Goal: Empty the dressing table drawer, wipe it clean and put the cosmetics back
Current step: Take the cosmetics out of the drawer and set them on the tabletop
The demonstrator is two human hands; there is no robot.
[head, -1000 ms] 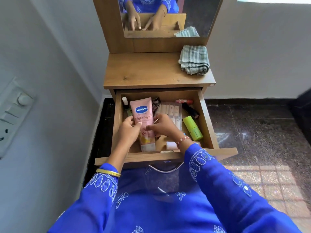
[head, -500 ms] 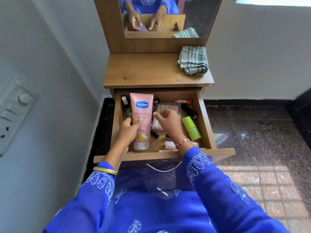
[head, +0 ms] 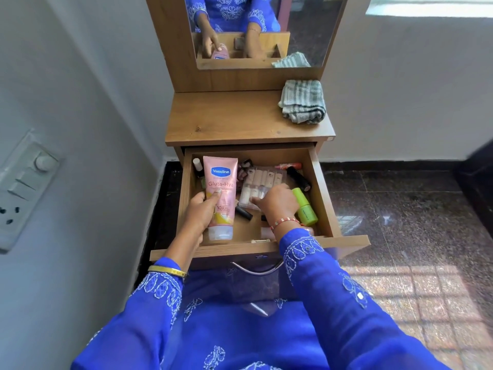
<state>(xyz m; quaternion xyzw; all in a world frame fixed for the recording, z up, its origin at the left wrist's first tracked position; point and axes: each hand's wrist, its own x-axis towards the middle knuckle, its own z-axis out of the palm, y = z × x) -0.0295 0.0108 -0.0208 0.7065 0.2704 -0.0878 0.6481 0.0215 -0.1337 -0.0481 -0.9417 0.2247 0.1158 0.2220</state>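
Observation:
The wooden drawer [head: 322,188] of the dressing table is pulled out and holds several cosmetics. My left hand [head: 204,212] grips a pink Vaseline lotion tube [head: 221,182], raised with its cap end down at the drawer's left side. My right hand [head: 276,202] rests on a clear pack of pale nail tips [head: 260,180] in the middle, fingers curled over its near edge. A green tube [head: 304,206] lies to the right of that hand. A black lipstick [head: 298,178], a red tube [head: 289,165], a small white-capped bottle [head: 197,164] and a black stick [head: 243,212] also lie inside.
A folded striped cloth [head: 302,100] sits at the right rear of the wooden tabletop [head: 226,121]. A mirror [head: 301,28] stands behind it. A wall with a switch panel [head: 22,188] is close on the left. Dark stone floor [head: 400,209] lies to the right.
My left hand has lifted the pink tube up and to the left. My right hand let go of the tube and moved right onto the nail tip pack.

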